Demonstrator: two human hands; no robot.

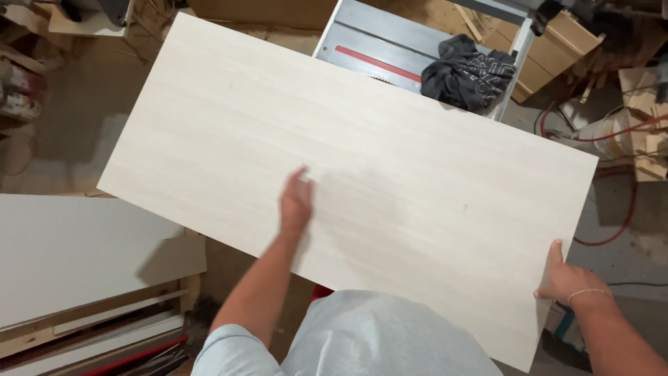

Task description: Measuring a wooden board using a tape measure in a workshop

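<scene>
Left hand (296,202), motion-blurred, lies flat with fingers extended on the face of the pale wood-grain panel (390,174), palm down and gripping nothing; right hand (567,278) clasps the panel's near right edge, thumb on top and fingers hidden below. Panel sits tilted across the view, its far edge over the grey table saw (379,45), where a crumpled dark cloth (470,73) lies just beyond the edge. White boards (69,254) stacked lower left; red hose (626,216) on floor at right.
</scene>
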